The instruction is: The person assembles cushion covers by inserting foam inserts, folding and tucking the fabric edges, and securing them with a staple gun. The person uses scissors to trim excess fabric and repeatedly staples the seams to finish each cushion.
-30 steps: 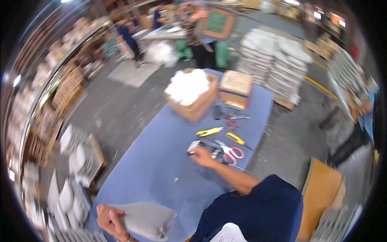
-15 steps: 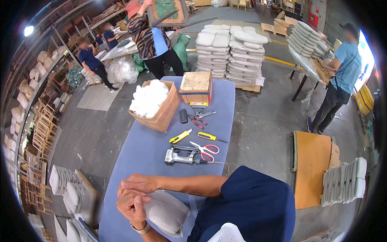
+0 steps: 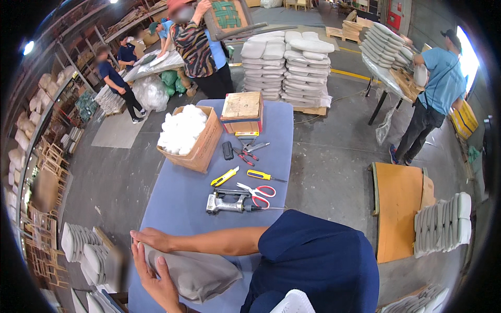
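A grey fabric-covered cushion (image 3: 195,274) rests at the near end of the blue-covered table, its far left end between my hands. My left hand (image 3: 156,279) lies against its left side, fingers stretched and thumb apart. Reaching across from the right, my right hand (image 3: 152,239) is laid flat over the cushion's upper left corner, its fingers extended and partly hidden. Beyond them lie a staple gun (image 3: 227,202) with a hose, red-and-white scissors (image 3: 259,194), a yellow utility knife (image 3: 225,177) and a yellow screwdriver (image 3: 265,175).
Farther up the table (image 3: 276,135) stand a carton of white stuffing (image 3: 201,151), a wooden box (image 3: 241,112), pliers (image 3: 245,156) and a black case (image 3: 227,151). Stacked cushions (image 3: 261,73) stand beyond. A co-worker (image 3: 441,78) works at the right; another (image 3: 195,52) carries a chair frame (image 3: 229,21).
My hands have come apart from their overlapped hold and flattened along the cushion's left end. More of the cushion shows. The view has shifted slightly; the co-worker with the chair frame has moved.
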`<action>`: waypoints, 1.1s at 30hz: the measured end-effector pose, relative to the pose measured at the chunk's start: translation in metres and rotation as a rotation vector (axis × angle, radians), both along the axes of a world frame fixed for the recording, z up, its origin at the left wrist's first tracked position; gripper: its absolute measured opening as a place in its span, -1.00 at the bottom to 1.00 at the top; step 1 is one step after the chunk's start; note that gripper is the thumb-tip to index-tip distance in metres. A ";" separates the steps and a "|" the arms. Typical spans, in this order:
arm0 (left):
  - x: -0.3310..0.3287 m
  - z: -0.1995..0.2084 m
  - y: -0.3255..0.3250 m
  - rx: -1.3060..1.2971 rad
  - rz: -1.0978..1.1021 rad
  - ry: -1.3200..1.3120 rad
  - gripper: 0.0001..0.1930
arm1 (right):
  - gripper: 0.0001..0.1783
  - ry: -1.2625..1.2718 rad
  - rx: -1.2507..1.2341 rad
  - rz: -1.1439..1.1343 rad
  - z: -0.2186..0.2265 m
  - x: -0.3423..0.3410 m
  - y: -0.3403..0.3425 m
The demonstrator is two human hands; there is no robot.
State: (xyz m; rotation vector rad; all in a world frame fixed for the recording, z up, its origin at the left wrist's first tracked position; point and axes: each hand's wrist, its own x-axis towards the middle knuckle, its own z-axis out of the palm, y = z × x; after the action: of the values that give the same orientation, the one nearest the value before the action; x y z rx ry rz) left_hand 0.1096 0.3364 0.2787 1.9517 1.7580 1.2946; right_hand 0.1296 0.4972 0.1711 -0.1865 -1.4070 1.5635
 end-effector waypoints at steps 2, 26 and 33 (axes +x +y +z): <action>-0.009 0.009 -0.012 -0.063 0.063 0.121 -0.40 | -0.17 -0.085 -0.006 0.028 0.000 -0.019 -0.001; -0.089 -0.022 -0.149 -0.333 0.453 -0.285 -0.01 | -0.42 -0.541 0.028 -0.061 -0.133 -0.030 -0.066; -0.076 -0.007 -0.147 -0.469 0.395 -0.293 -0.11 | -0.48 -0.599 0.025 -0.197 -0.175 0.021 -0.051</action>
State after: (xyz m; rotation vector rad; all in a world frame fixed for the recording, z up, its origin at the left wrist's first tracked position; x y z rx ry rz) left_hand 0.0332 0.1892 0.2715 1.1448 2.1119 1.0680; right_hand 0.1501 0.4458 -0.0034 -0.8065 -1.7956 1.3783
